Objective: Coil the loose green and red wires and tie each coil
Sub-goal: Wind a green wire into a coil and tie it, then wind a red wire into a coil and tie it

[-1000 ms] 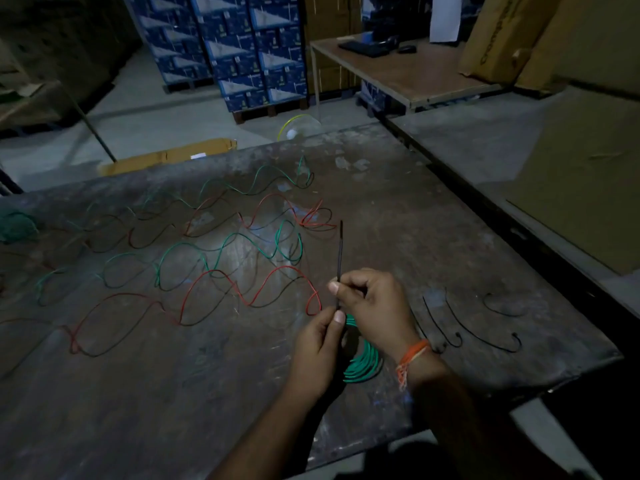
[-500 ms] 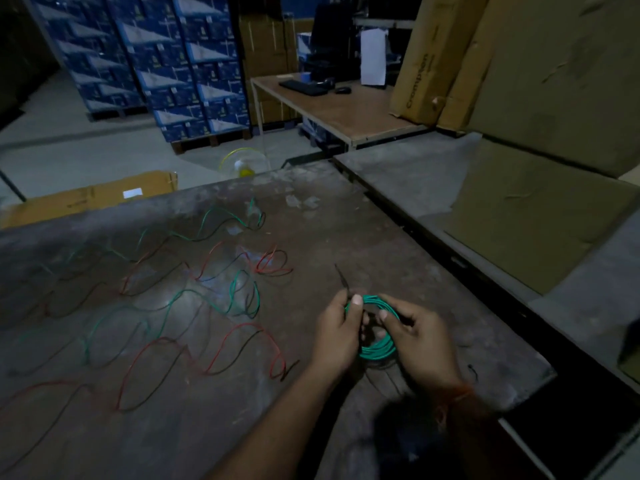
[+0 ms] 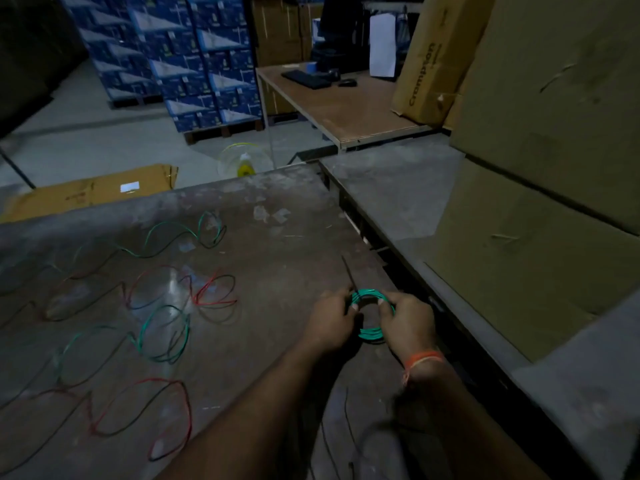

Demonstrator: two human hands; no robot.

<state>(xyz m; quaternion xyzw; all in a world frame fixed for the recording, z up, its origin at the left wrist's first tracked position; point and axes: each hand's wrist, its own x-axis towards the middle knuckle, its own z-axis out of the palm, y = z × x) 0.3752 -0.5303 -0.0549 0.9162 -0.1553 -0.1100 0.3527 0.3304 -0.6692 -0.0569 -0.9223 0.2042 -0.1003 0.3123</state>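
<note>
**Green coil held in both hands, lower centre of frame**

I see my left hand [image 3: 329, 325] and right hand [image 3: 408, 323] both curled round a coil of green wire [image 3: 372, 332], gripping opposite sides just above the worn table [image 3: 277, 244]. A thin black tie [image 3: 348, 273] sticks up from the left fingers. Loose green wires [image 3: 162, 336] and red wires [image 3: 213, 294] sprawl at left. At upper left, stacked blue cartons [image 3: 194, 60] stay closed, contents unseen

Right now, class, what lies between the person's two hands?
In the head view, the green wire coil sits between the left hand and right hand; both grip its sides. A thin dark tie sticks up by the left hand.
</note>
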